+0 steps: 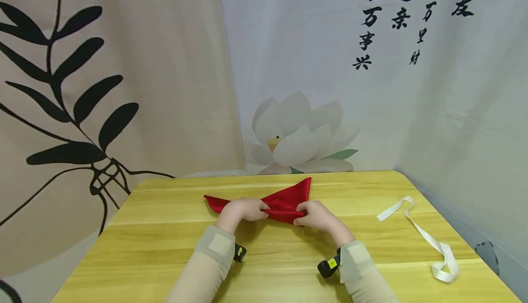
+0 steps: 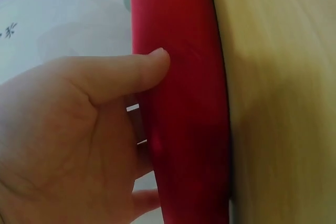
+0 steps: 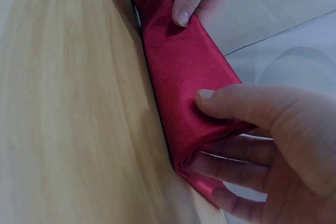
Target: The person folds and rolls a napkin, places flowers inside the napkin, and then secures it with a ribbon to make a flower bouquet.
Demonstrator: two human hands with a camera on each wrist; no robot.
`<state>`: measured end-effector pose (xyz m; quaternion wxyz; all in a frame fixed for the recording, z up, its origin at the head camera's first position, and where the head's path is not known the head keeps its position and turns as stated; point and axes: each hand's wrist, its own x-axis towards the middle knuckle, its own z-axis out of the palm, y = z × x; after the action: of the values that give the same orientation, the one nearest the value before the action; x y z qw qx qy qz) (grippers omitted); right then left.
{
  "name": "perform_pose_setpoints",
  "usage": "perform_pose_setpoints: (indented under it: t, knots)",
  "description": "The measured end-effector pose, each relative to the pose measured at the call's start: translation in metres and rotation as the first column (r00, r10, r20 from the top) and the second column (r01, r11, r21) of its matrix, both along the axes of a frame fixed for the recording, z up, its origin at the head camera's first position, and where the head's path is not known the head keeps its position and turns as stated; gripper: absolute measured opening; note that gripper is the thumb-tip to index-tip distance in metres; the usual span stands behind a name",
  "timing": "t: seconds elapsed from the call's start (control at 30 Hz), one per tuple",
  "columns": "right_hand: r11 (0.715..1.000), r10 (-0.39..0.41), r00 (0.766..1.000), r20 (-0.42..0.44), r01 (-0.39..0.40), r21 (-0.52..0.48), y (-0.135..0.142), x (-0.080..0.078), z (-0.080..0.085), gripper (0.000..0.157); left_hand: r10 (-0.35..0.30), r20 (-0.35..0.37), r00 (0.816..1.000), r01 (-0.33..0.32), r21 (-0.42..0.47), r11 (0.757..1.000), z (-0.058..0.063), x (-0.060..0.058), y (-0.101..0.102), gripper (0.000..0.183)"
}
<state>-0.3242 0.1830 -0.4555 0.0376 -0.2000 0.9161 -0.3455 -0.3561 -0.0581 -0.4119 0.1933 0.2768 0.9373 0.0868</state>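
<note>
A glossy red cloth lies on the wooden table, its near edge folded into a flat band and one pointed corner reaching toward the back. My left hand grips the band left of its middle; the thumb presses the near face while the fingers go behind it. My right hand pinches the band's right end, thumb in front and fingers tucked behind the fold, as the right wrist view shows. Rolled layers of the red cloth show at that end. The cloth's left tip sticks out past my left hand.
A white ribbon lies loosely twisted on the right side of the yellow wooden table. Behind the table's far edge hangs a printed curtain with leaves, a lotus and writing. Black wrist cameras sit on both wrists.
</note>
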Motion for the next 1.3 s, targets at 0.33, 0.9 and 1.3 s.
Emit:
perform_pose_setpoints:
  t: [0.33,0.9,1.3]
  knots:
    - [0.999,-0.03,0.999,-0.041,0.028,-0.032,0.002,-0.003,-0.002,0.011,0.002,0.068,0.998,-0.007,0.069,0.998,0.005,-0.012,0.0,0.042]
    - [0.978,-0.129,0.991,0.017,0.13,-0.163,0.005,-0.008,-0.014,0.012,0.016,-0.002,1.0,-0.015,0.134,0.991,-0.004,-0.041,-0.002,0.032]
    - [0.942,-0.2,0.975,0.098,0.219,-0.256,0.007,-0.009,-0.022,0.011,0.067,-0.061,0.996,-0.055,0.178,0.983,-0.016,-0.056,-0.006,0.026]
